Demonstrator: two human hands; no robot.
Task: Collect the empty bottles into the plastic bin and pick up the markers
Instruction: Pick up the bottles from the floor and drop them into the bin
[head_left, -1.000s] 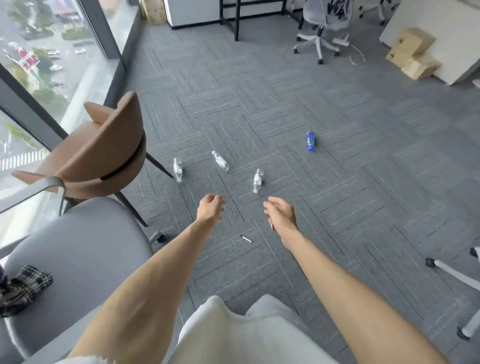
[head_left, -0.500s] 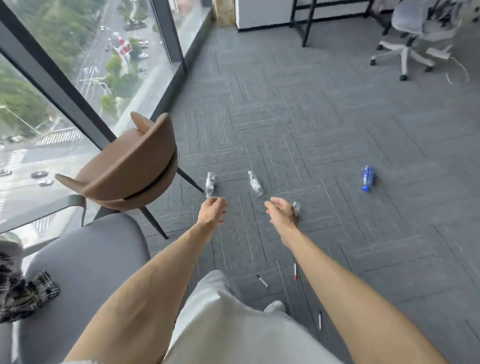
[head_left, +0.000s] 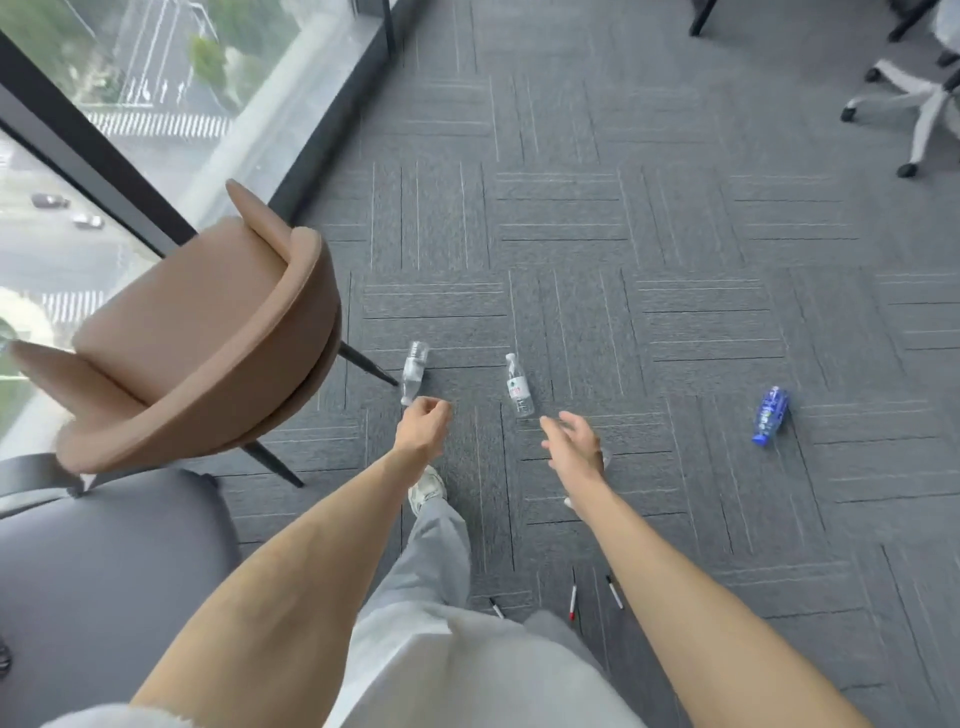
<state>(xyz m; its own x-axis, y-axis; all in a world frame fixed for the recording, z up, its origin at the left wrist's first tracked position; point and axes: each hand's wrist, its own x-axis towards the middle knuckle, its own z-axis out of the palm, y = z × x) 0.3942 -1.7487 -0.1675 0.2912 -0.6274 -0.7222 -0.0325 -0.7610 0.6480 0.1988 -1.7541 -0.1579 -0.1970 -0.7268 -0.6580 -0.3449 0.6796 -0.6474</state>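
Note:
Two clear empty bottles lie on the grey carpet: one (head_left: 414, 370) by the brown chair's leg, one with a white label (head_left: 519, 387) beside it. A third clear bottle is mostly hidden under my right wrist. A blue bottle (head_left: 770, 416) lies further right. Three markers (head_left: 572, 601) lie on the carpet near my feet. My left hand (head_left: 422, 427) hovers just below the first bottle, fingers loosely curled, holding nothing. My right hand (head_left: 574, 447) reaches out with fingers spread, empty, just below the labelled bottle. No plastic bin is in view.
A brown shell chair (head_left: 208, 332) stands at the left by the window wall. A grey padded seat (head_left: 104, 571) is at the lower left. A white office chair base (head_left: 919, 104) is at the upper right. My leg and shoe (head_left: 427, 491) step forward between my arms.
I have walked forward and the view has tilted down. The bottles now lie right in front of my hands and the markers have slid back near my feet. My right hand has opened its fingers.

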